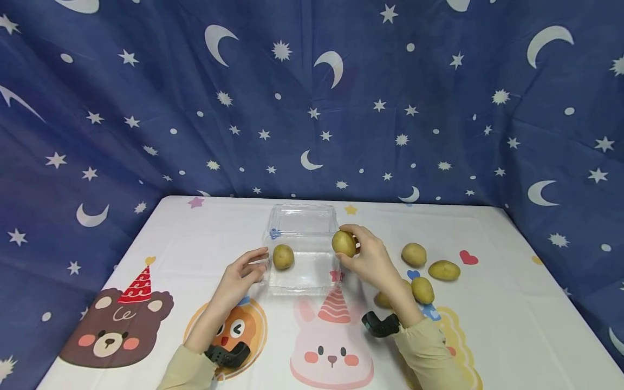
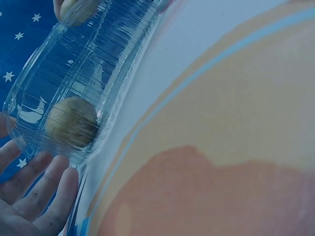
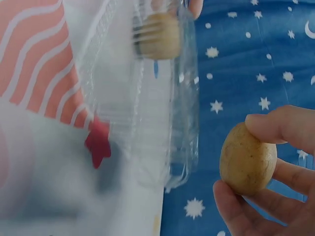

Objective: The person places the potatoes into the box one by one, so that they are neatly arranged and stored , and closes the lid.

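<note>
A clear plastic clamshell box [image 1: 304,276] stands on the table with its lid [image 1: 303,221] folded back. One potato [image 1: 283,257] lies in its left part, also visible through the wall as a potato [image 2: 72,122] in the left wrist view. My left hand [image 1: 245,272] is at the box's left side, its loosely extended fingers [image 2: 42,189] touching the end wall. My right hand [image 1: 369,257] pinches another potato [image 1: 344,244] between thumb and fingers, above the box's right edge; the right wrist view shows this potato [image 3: 248,159] fully.
Right of the box, several potatoes lie loose, among them a round potato [image 1: 414,254], a long potato [image 1: 444,270] and a potato [image 1: 422,290] near my forearm; another is partly hidden by that arm. A blue star-patterned curtain [image 1: 312,108] hangs behind the white table [image 1: 214,227].
</note>
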Demonstrator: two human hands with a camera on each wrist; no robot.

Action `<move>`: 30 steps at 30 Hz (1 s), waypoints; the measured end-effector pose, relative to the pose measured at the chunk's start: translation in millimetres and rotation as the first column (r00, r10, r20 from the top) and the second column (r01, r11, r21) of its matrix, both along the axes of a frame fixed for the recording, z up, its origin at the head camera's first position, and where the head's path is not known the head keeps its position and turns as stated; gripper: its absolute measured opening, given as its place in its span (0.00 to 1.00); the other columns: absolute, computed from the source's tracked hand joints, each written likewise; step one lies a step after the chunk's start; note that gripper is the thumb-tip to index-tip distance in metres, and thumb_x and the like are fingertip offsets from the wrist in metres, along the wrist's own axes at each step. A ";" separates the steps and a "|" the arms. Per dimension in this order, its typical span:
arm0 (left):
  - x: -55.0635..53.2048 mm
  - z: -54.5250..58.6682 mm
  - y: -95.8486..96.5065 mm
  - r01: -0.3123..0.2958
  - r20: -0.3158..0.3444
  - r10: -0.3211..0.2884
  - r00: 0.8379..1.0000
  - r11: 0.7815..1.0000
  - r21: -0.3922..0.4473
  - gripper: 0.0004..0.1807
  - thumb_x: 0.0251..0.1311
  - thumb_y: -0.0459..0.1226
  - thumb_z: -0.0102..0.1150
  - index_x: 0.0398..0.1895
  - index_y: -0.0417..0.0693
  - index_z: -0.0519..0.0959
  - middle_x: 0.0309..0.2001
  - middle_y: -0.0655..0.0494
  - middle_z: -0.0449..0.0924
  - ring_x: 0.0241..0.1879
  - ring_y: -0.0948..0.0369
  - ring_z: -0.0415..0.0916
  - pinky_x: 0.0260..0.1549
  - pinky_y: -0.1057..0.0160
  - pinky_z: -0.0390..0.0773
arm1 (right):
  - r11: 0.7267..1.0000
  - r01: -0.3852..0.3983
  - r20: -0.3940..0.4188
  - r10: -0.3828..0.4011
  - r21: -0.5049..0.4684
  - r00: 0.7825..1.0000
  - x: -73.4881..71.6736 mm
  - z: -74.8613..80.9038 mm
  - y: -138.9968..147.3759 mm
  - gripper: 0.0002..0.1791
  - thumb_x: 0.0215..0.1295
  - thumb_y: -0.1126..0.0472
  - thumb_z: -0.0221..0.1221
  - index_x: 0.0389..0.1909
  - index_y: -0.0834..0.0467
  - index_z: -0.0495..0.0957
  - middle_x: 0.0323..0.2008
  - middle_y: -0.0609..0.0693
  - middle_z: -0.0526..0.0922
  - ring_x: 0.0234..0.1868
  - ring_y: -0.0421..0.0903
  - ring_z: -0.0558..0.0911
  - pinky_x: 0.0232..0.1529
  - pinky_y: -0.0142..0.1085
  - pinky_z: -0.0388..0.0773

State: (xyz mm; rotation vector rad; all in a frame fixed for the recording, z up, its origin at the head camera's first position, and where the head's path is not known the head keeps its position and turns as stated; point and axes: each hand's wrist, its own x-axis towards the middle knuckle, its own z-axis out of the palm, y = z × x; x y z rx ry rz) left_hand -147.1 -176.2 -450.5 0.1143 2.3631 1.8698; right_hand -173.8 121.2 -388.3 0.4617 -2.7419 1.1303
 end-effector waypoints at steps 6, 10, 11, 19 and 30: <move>0.0 1.4 -0.1 -0.006 0.006 0.006 1.000 1.000 -0.015 0.25 0.67 0.36 0.52 0.67 0.50 0.68 0.66 0.47 0.70 0.63 0.48 0.71 0.46 0.72 0.78 | 0.994 -0.107 0.041 0.109 -0.037 0.993 -4.6 10.6 -5.6 0.30 0.52 0.65 0.69 0.58 0.58 0.73 0.53 0.55 0.80 0.45 0.50 0.81 0.45 0.42 0.83; 0.5 1.9 -1.0 -0.011 0.005 0.011 1.000 1.000 -0.019 0.25 0.67 0.35 0.52 0.67 0.49 0.67 0.66 0.47 0.71 0.63 0.48 0.71 0.45 0.74 0.78 | 0.985 -0.163 0.092 0.167 -0.050 0.982 -8.7 15.5 -10.9 0.29 0.52 0.64 0.69 0.58 0.58 0.73 0.53 0.53 0.80 0.45 0.50 0.81 0.42 0.37 0.83; 0.6 1.9 -0.8 -0.010 0.004 0.010 1.000 1.000 -0.017 0.25 0.67 0.35 0.52 0.67 0.49 0.67 0.66 0.47 0.71 0.63 0.48 0.71 0.45 0.74 0.78 | 0.984 -0.172 0.105 0.176 -0.052 0.979 -9.6 16.2 -12.3 0.29 0.52 0.64 0.69 0.57 0.57 0.74 0.52 0.53 0.80 0.44 0.50 0.81 0.42 0.35 0.83; 1.2 0.7 0.8 -0.004 0.006 0.004 1.000 1.000 0.000 0.25 0.68 0.36 0.52 0.67 0.49 0.67 0.65 0.47 0.70 0.63 0.48 0.71 0.44 0.74 0.78 | 0.959 -0.274 0.188 0.282 -0.065 0.941 -16.9 16.2 -27.9 0.28 0.51 0.66 0.68 0.56 0.61 0.74 0.49 0.54 0.81 0.45 0.49 0.80 0.41 0.31 0.82; 0.0 -0.2 -0.2 0.002 0.005 -0.002 1.000 1.000 0.001 0.24 0.68 0.38 0.53 0.67 0.52 0.68 0.66 0.46 0.70 0.63 0.48 0.71 0.45 0.73 0.79 | 0.955 -0.296 0.237 0.291 -0.012 0.927 -29.8 5.3 -48.8 0.28 0.50 0.64 0.69 0.55 0.60 0.76 0.48 0.55 0.82 0.43 0.49 0.81 0.42 0.32 0.78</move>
